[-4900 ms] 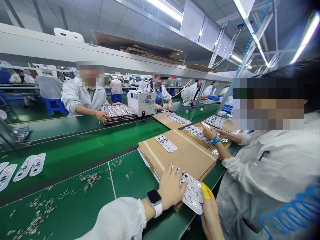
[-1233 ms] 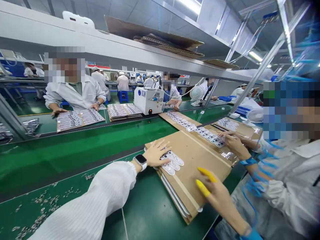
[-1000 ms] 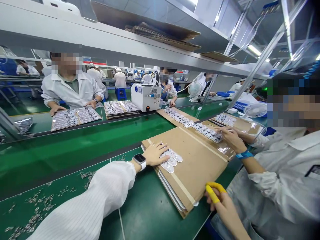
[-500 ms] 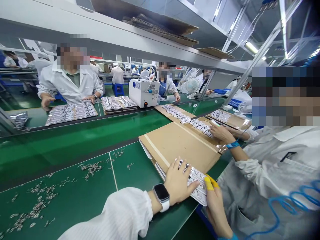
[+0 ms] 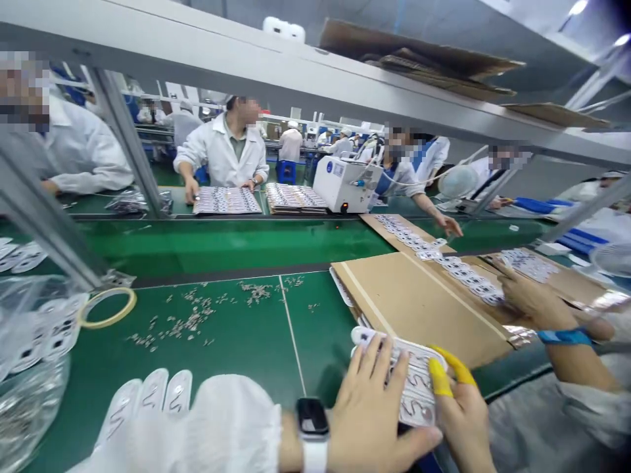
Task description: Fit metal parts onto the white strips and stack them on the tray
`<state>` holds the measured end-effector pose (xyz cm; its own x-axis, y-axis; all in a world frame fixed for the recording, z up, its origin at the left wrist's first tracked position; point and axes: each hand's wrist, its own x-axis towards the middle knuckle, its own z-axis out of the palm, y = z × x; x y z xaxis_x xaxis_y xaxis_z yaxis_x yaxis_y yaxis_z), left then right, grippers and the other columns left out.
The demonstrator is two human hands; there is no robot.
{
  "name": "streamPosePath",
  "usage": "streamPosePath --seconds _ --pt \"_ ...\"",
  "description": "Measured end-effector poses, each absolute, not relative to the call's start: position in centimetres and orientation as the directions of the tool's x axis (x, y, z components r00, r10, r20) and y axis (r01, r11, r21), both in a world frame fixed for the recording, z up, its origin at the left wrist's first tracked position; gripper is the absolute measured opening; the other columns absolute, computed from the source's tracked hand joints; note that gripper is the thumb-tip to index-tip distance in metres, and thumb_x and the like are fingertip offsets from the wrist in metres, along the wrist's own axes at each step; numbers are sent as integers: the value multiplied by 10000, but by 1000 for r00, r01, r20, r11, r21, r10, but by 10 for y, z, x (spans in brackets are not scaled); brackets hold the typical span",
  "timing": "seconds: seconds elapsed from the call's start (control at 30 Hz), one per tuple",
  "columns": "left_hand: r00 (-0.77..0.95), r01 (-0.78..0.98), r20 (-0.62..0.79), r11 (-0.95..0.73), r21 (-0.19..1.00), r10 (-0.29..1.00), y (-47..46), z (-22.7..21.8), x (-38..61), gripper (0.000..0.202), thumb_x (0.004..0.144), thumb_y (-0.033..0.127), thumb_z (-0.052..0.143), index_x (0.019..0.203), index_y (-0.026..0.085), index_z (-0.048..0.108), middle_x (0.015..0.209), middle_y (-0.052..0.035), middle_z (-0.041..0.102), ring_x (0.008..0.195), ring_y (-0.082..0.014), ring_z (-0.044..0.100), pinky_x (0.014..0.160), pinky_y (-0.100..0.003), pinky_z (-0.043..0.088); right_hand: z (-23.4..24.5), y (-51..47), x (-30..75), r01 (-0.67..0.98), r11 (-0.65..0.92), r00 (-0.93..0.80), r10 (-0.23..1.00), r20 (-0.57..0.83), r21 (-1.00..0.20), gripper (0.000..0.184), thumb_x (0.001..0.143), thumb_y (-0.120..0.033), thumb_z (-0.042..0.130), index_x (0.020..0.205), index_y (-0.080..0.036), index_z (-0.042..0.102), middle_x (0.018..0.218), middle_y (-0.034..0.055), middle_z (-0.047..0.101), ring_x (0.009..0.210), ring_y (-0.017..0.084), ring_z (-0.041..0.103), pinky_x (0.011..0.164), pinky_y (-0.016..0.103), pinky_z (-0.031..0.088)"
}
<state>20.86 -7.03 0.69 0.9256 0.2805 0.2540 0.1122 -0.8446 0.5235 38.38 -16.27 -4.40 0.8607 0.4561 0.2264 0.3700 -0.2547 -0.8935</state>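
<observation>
My right hand (image 5: 466, 414), with yellow covers on finger and thumb, grips the right end of several joined white plates (image 5: 418, 384). The plates have rounded ends, dark curved lines and small round marks. My left hand (image 5: 367, 401), a watch on its wrist, lies over the left part of the plates with its fingers spread, hiding much of them. Both hands are in front of the near edge of a large brown cardboard sheet (image 5: 414, 302). Three more white plates (image 5: 152, 392) show beyond my left sleeve, partly covered by it.
Small metal pieces (image 5: 192, 318) lie scattered on the green table (image 5: 236, 355). A tape roll (image 5: 108, 309) and plastic bags (image 5: 37, 407) are at left. A co-worker's hand (image 5: 532, 289) works close on the right. A metal post (image 5: 44, 203) and overhead shelf (image 5: 236, 52) frame the bench.
The view has swung left, bringing the tape roll and bags into sight. My hands and the plates now appear nearer the camera. Across the belt, a co-worker's arm has stretched out over it.
</observation>
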Motion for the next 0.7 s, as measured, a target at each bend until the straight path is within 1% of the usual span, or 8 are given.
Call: streamPosePath --seconds 0.1,0.17,0.27,0.33,0.47,0.57,0.63,0.7 --pt "936 158 210 -870 468 283 -63 7 135 707 964 571 295 1483 218 -32 1535 -68 41 1417 -264 105 1123 -453 287 -43 -122 347 285 -125 564 824 60 -950 557 696 -637 595 987 -164 639 823 95 693 758 246 654 742 372 535" --pt "961 141 174 -920 365 217 -55 -2 90 639 993 474 318 1477 236 -25 1521 -64 112 1410 -268 140 1107 -486 291 -42 -92 314 264 -90 240 970 -24 -960 512 760 -595 576 1028 -164 640 823 78 693 725 217 648 709 351 537" --pt "971 213 55 -941 264 235 -46 -21 39 721 939 524 443 1481 209 84 1499 -93 205 1385 -321 231 1073 -541 315 -37 -47 266 325 -7 -186 980 -71 -946 425 832 -521 538 1039 -167 645 861 53 686 710 172 626 663 294 521" --pt "956 277 26 -931 238 291 -47 -33 17 765 899 562 498 1478 215 136 1497 -99 220 1367 -340 279 1057 -534 346 -34 -20 240 426 61 -350 931 -102 -903 392 855 -473 523 1052 -159 650 794 29 668 646 145 592 620 263 497" --pt "863 481 53 -850 216 502 -58 -53 5 796 879 516 561 1481 206 141 1501 -131 207 1357 -350 304 1049 -499 375 -28 16 208 695 178 -371 918 -136 -696 334 852 -362 564 1079 -135 657 657 5 616 586 154 568 610 277 484" --pt "791 586 73 -786 196 608 -62 -64 6 807 868 533 560 1482 209 149 1500 -144 202 1348 -377 310 1041 -525 370 -26 17 204 774 215 -293 955 -36 -596 348 881 -317 529 1158 -123 611 955 93 675 838 218 639 795 355 513" --pt "771 609 95 -773 177 629 -63 -69 6 841 848 551 577 1482 203 148 1497 -148 207 1338 -394 322 1028 -529 382 -29 4 209 787 264 -288 956 47 -558 401 895 -330 513 1227 -110 562 1187 149 613 1073 258 588 946 408 463" --pt "777 598 128 -787 154 616 -62 -73 2 905 817 559 615 1483 175 137 1489 -163 213 1321 -401 347 1012 -514 405 -35 -17 220 775 327 -323 940 106 -540 511 889 -372 529 1313 -90 483 1354 183 496 1252 280 466 1045 437 386"
